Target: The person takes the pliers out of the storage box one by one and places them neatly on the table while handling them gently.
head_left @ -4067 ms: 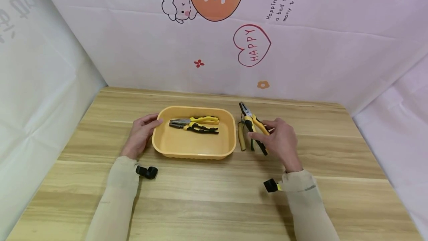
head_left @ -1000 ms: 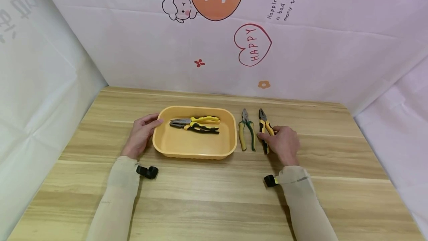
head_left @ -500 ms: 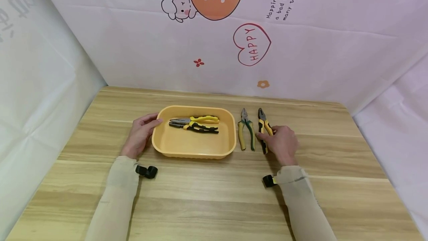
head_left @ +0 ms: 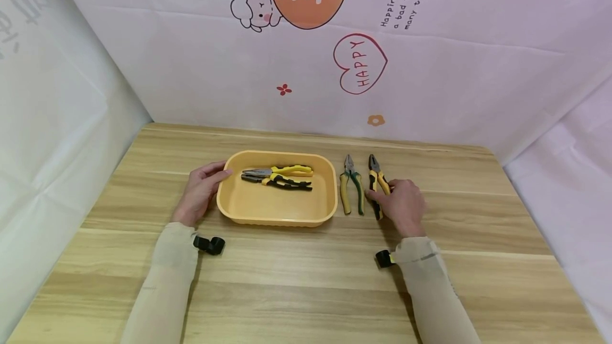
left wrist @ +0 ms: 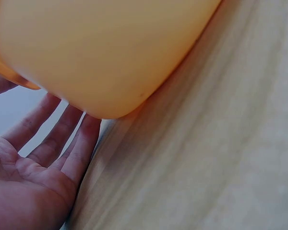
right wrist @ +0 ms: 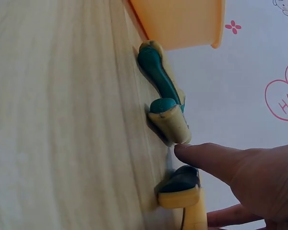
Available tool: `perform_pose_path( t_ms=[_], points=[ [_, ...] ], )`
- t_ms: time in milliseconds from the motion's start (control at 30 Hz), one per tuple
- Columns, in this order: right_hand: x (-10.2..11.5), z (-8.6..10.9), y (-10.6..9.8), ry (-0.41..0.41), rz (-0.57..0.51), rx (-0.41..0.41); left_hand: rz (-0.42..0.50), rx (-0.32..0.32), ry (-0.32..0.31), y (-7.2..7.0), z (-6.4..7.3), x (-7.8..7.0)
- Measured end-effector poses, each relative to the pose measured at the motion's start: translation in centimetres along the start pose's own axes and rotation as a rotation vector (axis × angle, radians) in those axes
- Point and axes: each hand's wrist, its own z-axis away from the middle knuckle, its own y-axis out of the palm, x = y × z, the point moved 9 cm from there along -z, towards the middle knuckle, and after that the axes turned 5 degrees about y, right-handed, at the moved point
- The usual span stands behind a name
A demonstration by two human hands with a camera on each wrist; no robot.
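My left hand (head_left: 198,195) holds the left end of a yellow-orange plastic tray (head_left: 277,222), thumb at the rim and fingers against the outer wall (left wrist: 105,72). Inside the tray lie yellow-handled long-nose pliers (head_left: 258,172) and another pair of pliers with black-and-yellow handles (head_left: 291,186). To the tray's right, green-and-yellow-handled pliers (head_left: 360,195) lie with the jaws pointing away. Beside those, my right hand (head_left: 404,206) grips black-and-yellow combination pliers (head_left: 373,180) by the handles, thumb on the left and fingers on the right. Their handle ends (right wrist: 177,199) appear low in the right wrist view.
Everything rests on a wood-grain table (head_left: 296,291) whose back edge meets a white printed cloth (head_left: 215,84). More white cloth hangs at both sides. Small black cameras (head_left: 210,245) are strapped at the wrists.
Four seconds ago my right hand held the black-and-yellow combination pliers tilted over the green-handled pair; they moved right and down beside it. Over the last second nothing visibly moved.
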Motion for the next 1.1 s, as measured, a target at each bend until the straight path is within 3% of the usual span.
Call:
perform_pose_path(
  t_ms=[567, 900, 1100],
  points=[
    [0.3, 0.6, -1.9, -0.039, -0.02, 0.01, 0.004, 0.009, 0.0, 0.1, 0.0, 0.0],
    [1.9, 1.5, -3.4, -0.174, -0.059, -0.084, 0.017, 0.006, 0.006, 0.0, -0.1, 0.2],
    [3.1, 2.4, -4.1, -0.237, -0.096, -0.08, 0.016, 0.006, 0.012, -0.1, -0.1, 0.2]
  ],
)
